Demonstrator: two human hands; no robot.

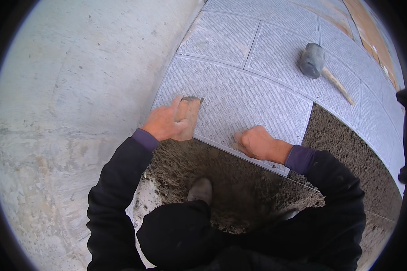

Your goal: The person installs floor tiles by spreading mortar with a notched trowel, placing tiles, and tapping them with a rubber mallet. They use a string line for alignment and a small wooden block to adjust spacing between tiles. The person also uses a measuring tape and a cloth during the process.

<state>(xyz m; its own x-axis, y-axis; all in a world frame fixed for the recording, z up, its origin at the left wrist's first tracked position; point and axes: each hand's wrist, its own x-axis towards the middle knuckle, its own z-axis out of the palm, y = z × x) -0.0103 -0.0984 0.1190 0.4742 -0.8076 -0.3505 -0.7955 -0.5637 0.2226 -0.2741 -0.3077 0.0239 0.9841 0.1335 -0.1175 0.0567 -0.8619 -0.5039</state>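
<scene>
Both hands press the near edge of the grey ribbed square paving tile (239, 106) on the mortar bed: left hand (167, 123) gripping a small wooden-handled trowel (188, 115), right hand (256, 142) fisted.

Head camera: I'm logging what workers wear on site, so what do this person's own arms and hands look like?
Both arms are in black long sleeves, each ending in a purple ribbed inner cuff at the wrist. The left hand and right hand are bare: no gloves. No watch, rings or markings show.
</scene>
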